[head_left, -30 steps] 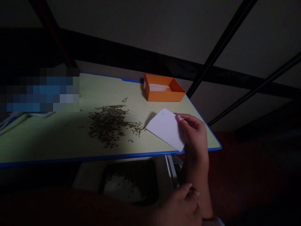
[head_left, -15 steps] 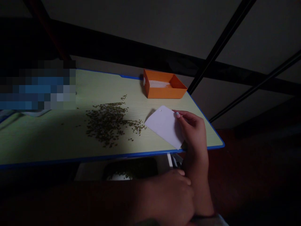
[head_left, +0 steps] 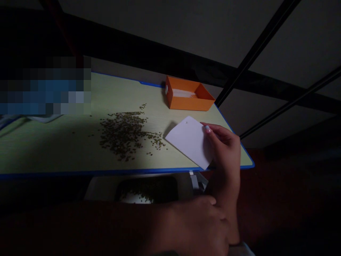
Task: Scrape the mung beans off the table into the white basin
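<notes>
My left hand (head_left: 197, 224) shifted over my forearm (head_left: 231, 193), grip unclear; right hand (head_left: 226, 149) still pinching card (head_left: 188, 139), pile (head_left: 121, 132) unmoved.

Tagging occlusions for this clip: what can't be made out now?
Head view throughout:
Left hand: finger detail, blurred and dim.
White sheet: right end, behind the right hand.
Small bits on the table: what they are, too small and dark.
Container below the table: near side, behind the left forearm.
Blue shape, far left: pixelated, cut off by the edge.
</notes>
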The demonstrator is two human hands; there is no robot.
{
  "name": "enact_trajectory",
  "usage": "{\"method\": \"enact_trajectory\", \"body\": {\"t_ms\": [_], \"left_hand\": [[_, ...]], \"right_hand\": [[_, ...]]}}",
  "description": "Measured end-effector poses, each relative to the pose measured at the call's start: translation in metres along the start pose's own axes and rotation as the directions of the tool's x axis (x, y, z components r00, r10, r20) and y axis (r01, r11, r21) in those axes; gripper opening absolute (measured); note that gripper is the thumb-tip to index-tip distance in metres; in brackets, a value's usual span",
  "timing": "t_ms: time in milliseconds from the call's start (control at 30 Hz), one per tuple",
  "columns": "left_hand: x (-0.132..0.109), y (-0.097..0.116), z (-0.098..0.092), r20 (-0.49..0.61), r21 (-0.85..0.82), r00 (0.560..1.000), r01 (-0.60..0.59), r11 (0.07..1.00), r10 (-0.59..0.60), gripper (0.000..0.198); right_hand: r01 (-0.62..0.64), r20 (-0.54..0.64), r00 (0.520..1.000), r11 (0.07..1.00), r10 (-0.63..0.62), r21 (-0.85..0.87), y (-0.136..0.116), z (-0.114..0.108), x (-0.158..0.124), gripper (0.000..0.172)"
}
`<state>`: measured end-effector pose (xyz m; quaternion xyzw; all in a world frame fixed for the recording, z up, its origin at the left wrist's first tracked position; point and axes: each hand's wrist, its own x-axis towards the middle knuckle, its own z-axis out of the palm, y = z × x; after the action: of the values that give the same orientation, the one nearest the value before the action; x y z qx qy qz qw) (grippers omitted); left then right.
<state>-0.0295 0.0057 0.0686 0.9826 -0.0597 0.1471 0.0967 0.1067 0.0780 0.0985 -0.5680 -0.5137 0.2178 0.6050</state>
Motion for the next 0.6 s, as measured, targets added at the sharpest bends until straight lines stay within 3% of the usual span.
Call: {"method": "enact_trajectory", "body": {"t_ms": [133, 300, 467, 600], "left_hand": [[-0.002, -0.001, 0.002, 0.034, 0.014, 0.999, 0.041, 0.999, -0.042, 0.020], [0.002, -0.001, 0.012, 0.122, 0.010, 0.984, 0.129, 0.992, -0.129, 0.036], [0.004, 0.000, 0.017, 0.221, -0.039, 0.968, 0.128, 0.991, -0.116, 0.040], [0.001, 0.000, 0.029, 0.244, -0.048, 0.962, 0.141, 0.989, -0.125, 0.039]], "right_hand": [[-0.019, 0.026, 0.999, 0.998, 0.021, -0.063, -0.005, -0.006, -0.005, 0.013], [-0.013, 0.020, 1.000, 0.998, 0.014, -0.061, -0.008, -0.012, -0.011, 0.011], [-0.015, -0.021, 1.000, 0.998, 0.014, -0.061, -0.009, -0.018, -0.012, 0.011], [-0.047, 0.032, 0.998, 0.998, 0.048, -0.033, -0.012, -0.018, -0.014, 0.006]]}}
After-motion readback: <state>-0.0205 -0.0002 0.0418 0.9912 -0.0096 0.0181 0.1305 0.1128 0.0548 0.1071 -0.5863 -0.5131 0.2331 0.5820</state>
